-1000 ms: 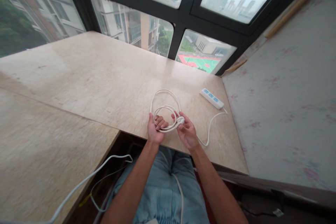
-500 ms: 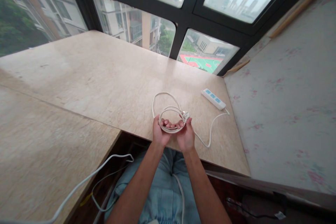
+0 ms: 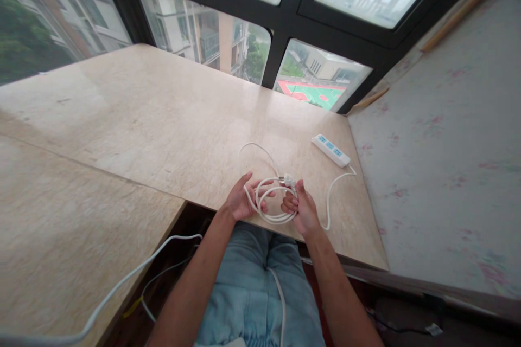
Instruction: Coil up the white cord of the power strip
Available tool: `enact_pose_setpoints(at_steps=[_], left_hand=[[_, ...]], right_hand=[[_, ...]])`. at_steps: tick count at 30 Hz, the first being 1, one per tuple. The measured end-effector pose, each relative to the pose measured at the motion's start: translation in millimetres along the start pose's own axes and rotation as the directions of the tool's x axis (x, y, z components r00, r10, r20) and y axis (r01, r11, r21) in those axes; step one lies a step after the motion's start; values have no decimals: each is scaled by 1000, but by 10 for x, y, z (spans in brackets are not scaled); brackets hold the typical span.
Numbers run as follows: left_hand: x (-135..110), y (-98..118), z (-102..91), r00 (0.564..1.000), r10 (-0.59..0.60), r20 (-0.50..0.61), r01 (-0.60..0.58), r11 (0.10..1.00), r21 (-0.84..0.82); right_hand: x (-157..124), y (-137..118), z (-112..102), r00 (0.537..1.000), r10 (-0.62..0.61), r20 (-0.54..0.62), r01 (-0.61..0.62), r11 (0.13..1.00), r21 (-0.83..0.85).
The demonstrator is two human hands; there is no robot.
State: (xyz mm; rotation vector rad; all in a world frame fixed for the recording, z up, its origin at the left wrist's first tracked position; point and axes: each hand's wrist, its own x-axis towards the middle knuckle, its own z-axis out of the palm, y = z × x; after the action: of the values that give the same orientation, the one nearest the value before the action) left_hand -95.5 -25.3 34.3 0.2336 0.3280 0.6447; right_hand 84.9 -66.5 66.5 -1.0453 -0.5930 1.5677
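Observation:
A white power cord (image 3: pixel 272 211) lies in loops between my hands, just above the near edge of the beige stone sill (image 3: pixel 171 119). My right hand (image 3: pixel 303 210) is closed on the coil beside the white plug (image 3: pixel 288 179), which sticks up at the top of the loops. My left hand (image 3: pixel 243 200) has its fingers partly spread, with the loops lying across them. From the coil the cord runs right and up to a white power strip (image 3: pixel 330 150) with blue sockets, flat on the sill near the right wall.
Dark-framed windows (image 3: pixel 280 27) border the sill at the back. A pale patterned wall (image 3: pixel 443 141) rises on the right. Another white cable (image 3: pixel 122 287) hangs off the sill's lower left part. My knees in light denim (image 3: pixel 252 287) are below the sill edge.
The coil has dropped closer to the sill edge and looks tighter. My hands, pressed together half a second ago, have moved apart, the left one opening its fingers. A loose loop has lifted.

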Motion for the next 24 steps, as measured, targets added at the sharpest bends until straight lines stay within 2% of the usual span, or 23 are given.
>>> enact_pose_setpoints(at_steps=[4, 7, 9, 12, 15, 18, 20, 22, 24], left_hand=[[40, -27, -7, 999, -52, 10, 51, 996, 71], [64, -87, -25, 995, -82, 51, 77, 993, 93], [69, -121, -36, 993, -89, 73, 82, 993, 88], [63, -145, -35, 994, -92, 64, 88, 994, 65], [60, -143, -10, 993, -105, 50, 104, 994, 24], [71, -135, 15, 993, -106, 52, 106, 994, 1], [80, -129, 21, 991, -124, 42, 125, 992, -12], [85, -124, 20, 991, -130, 32, 131, 991, -33], [83, -123, 12, 993, -110, 34, 112, 992, -52]], right_hand=[[11, -194, -113, 974, 208, 92, -196, 973, -124], [72, -345, -87, 922, 355, 156, -291, 899, -326], [151, -440, -9, 871, 441, 215, -294, 820, -491], [328, -559, 161, 769, 565, 297, -232, 681, -695], [526, -627, 356, 684, 670, 288, -131, 501, -856], [681, -634, 546, 649, 709, 274, 56, 315, -947], [749, -611, 650, 619, 724, 306, 198, 232, -952], [794, -573, 720, 599, 737, 315, 277, 178, -944], [825, -530, 746, 636, 710, 302, 264, 167, -950]])
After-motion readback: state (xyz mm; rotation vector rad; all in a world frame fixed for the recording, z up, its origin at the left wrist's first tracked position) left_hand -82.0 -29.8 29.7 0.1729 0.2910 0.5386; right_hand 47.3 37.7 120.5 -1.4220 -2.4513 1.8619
